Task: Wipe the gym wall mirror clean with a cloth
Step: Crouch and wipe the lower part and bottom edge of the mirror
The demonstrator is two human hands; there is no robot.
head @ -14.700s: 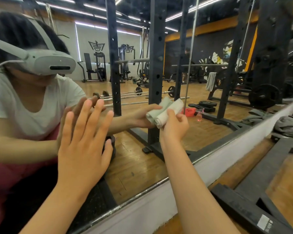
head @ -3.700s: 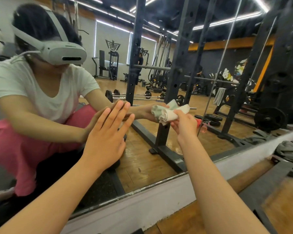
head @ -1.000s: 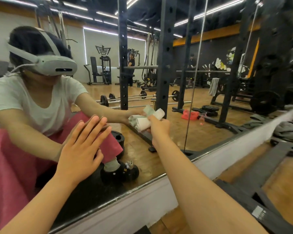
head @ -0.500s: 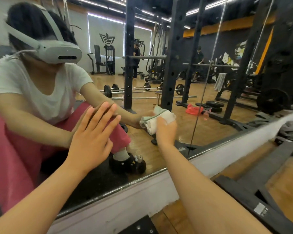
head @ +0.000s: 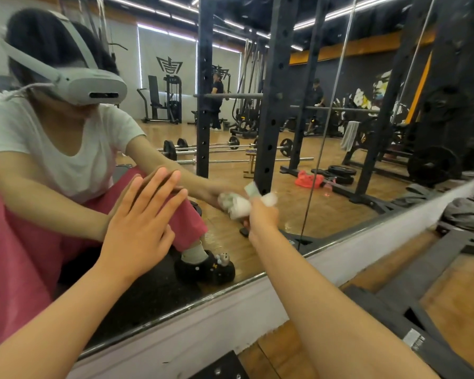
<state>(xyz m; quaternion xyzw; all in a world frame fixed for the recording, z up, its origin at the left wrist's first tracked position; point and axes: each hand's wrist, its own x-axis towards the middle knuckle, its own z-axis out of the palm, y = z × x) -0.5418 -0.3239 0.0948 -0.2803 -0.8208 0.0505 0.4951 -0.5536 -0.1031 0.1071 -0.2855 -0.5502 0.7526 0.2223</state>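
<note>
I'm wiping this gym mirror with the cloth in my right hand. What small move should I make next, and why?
Probably slide the rolled cloth down the mirror toward its bottom edge. Your right hand grips it against the glass just above that strip, and your left hand lies flat on the glass for support, so a short downward stroke looks easy.

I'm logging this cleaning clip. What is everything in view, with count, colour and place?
mirror: one, on the wall ahead
cloth: one, white, rolled, against mirror
ledge: one, white, under mirror
floor: one, brown wood, bottom right
rack base: one, black, on floor at right
bag: one, red, reflected in mirror
barbells: several, black plates, reflected in mirror
left hand: one, fingers straight, flat on mirror
right hand: one, grips cloth
</note>
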